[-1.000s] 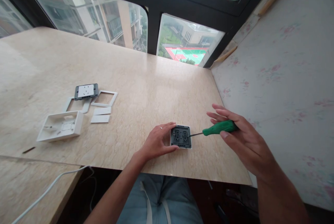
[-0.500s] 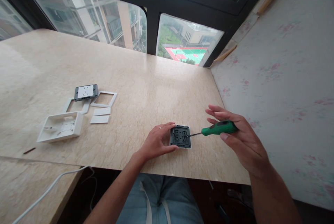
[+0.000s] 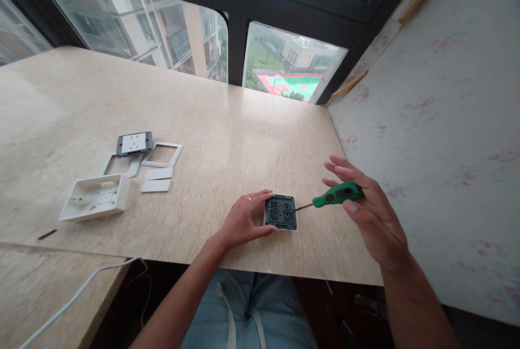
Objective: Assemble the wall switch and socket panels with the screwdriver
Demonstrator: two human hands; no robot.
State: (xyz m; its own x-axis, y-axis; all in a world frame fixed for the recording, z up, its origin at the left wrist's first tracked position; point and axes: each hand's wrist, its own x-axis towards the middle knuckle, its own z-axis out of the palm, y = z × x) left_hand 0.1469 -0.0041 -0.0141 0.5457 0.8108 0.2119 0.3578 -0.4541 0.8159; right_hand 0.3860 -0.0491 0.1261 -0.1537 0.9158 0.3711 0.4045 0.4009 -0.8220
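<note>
A dark grey switch module (image 3: 280, 212) lies on the beige marble table (image 3: 211, 121) near its front edge. My left hand (image 3: 242, 220) grips the module's left side between thumb and fingers. My right hand (image 3: 371, 213) holds a green-handled screwdriver (image 3: 331, 197) between thumb and fingers, the other fingers stretched out. The screwdriver's metal tip touches the right side of the module.
At the left lie a white mounting box (image 3: 94, 196), a grey socket module (image 3: 134, 143), white frames (image 3: 162, 154) and two white cover plates (image 3: 156, 180). A white cable (image 3: 73, 297) hangs off the front edge. A papered wall (image 3: 439, 121) stands at the right, windows at the back.
My right hand has shifted slightly up and left with the screwdriver, its handle tilting higher. My left hand and the module have stayed put.
</note>
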